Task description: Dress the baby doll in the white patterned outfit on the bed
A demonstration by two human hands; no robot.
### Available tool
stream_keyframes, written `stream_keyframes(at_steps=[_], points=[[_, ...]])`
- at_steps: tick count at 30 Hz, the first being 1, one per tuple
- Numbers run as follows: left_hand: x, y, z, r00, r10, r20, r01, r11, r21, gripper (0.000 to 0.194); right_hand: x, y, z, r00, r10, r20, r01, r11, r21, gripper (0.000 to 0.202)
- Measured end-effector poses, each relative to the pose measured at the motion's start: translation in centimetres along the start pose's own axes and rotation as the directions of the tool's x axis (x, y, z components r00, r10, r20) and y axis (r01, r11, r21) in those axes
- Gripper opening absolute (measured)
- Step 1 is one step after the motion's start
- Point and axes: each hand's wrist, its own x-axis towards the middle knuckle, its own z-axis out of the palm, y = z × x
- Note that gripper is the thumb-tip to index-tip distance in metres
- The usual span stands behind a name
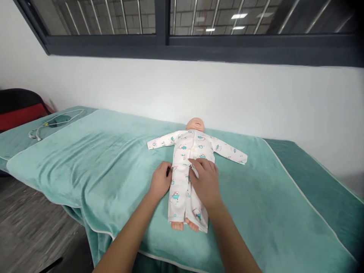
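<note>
A baby doll (pixel 195 124) lies on its back on the bed, head toward the wall and bare feet toward me. It wears a white long-sleeved top (pixel 184 142) and white trousers (pixel 178 195), both printed with small teal and pink figures. Its sleeves are spread out to either side. At the doll's hip on the left, my left hand (pixel 161 181) has curled fingers closed at the edge of the clothes; the fingertips are partly hidden. My right hand (pixel 205 181) rests over the waist, thumb and fingers closed on the fabric at the front opening.
A teal plush cover (pixel 119 151) is spread over the bed, wrinkled on the left. White cords (pixel 61 122) lie at the far left end, near a red and black object (pixel 24 113). A white wall (pixel 136 87) and a dark-framed window (pixel 182 51) stand behind.
</note>
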Motion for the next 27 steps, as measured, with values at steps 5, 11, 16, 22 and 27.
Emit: stream_keyframes(at_steps=[5,11,16,22,27], points=[[-0.2,0.2,0.0,1.000,-0.020,-0.018,0.020,0.999,-0.027,0.008,0.9,0.7,0.7,1.000,-0.006,-0.013,0.007,0.997,0.073,0.022],[-0.3,0.1,0.0,0.997,-0.055,-0.050,0.052,0.997,-0.056,0.009,-0.3,2.0,0.7,0.994,0.104,-0.035,-0.085,0.932,0.351,0.019],[-0.6,0.1,0.0,0.995,-0.011,-0.095,0.006,0.998,-0.055,0.010,-0.6,2.0,0.7,0.986,0.162,-0.045,-0.127,0.893,0.432,0.017],[-0.9,0.0,0.0,0.990,0.016,-0.143,-0.025,0.998,-0.063,0.007,-0.8,1.8,0.4,0.981,0.184,-0.065,-0.138,0.890,0.435,0.018],[-0.8,0.2,-0.1,0.992,-0.036,-0.117,0.030,0.998,-0.058,0.006,-1.1,1.9,0.5,0.985,0.163,-0.063,-0.124,0.904,0.410,0.018]])
